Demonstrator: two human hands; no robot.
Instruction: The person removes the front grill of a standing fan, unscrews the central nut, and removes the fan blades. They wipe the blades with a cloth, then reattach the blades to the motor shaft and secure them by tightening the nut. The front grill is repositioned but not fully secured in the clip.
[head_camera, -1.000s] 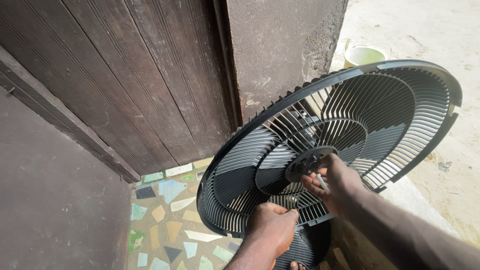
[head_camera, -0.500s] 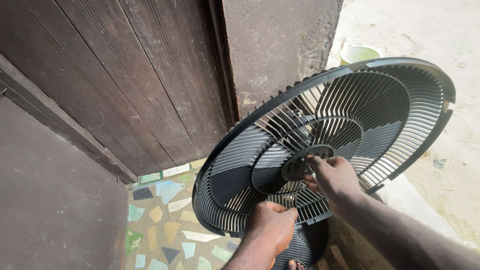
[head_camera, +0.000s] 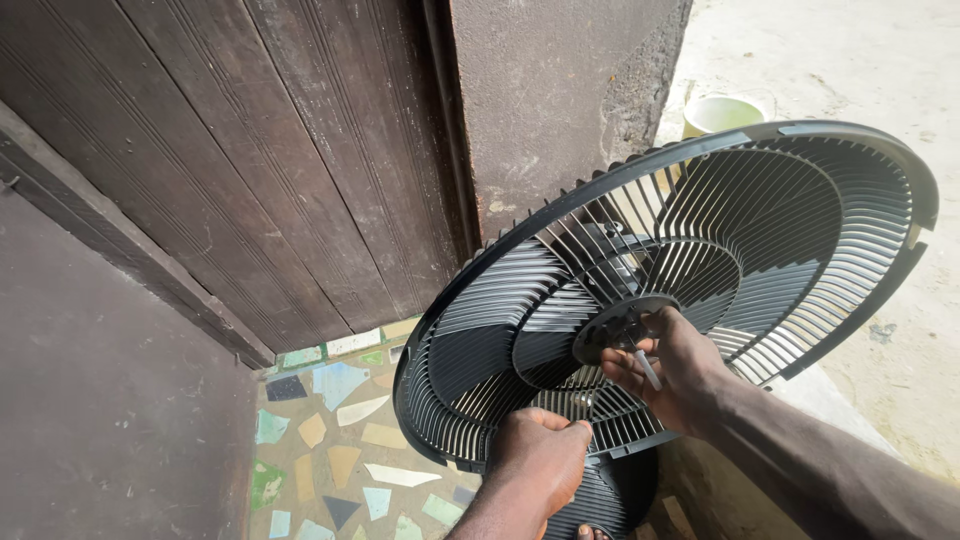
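Note:
A round black fan grille (head_camera: 800, 220) with thin curved ribs is tilted in front of me, its open side facing up and to the left. At its centre sits a dark hub ring (head_camera: 615, 325) with a short metal shaft (head_camera: 648, 368) sticking out. My right hand (head_camera: 675, 372) is closed around the shaft at the hub. My left hand (head_camera: 535, 462) grips the grille's lower rim from below, fingers curled over the ribs.
A dark brown wooden door (head_camera: 250, 170) and a rough wall (head_camera: 560, 110) stand behind the grille. Below lies a floor of coloured mosaic tiles (head_camera: 340, 440). A pale green bowl (head_camera: 722, 113) sits on the concrete ground (head_camera: 900, 60) at the back right.
The grille has shifted slightly left and down in view. My right hand stays at the hub, and the metal shaft now shows between its fingers. My left hand keeps its grip.

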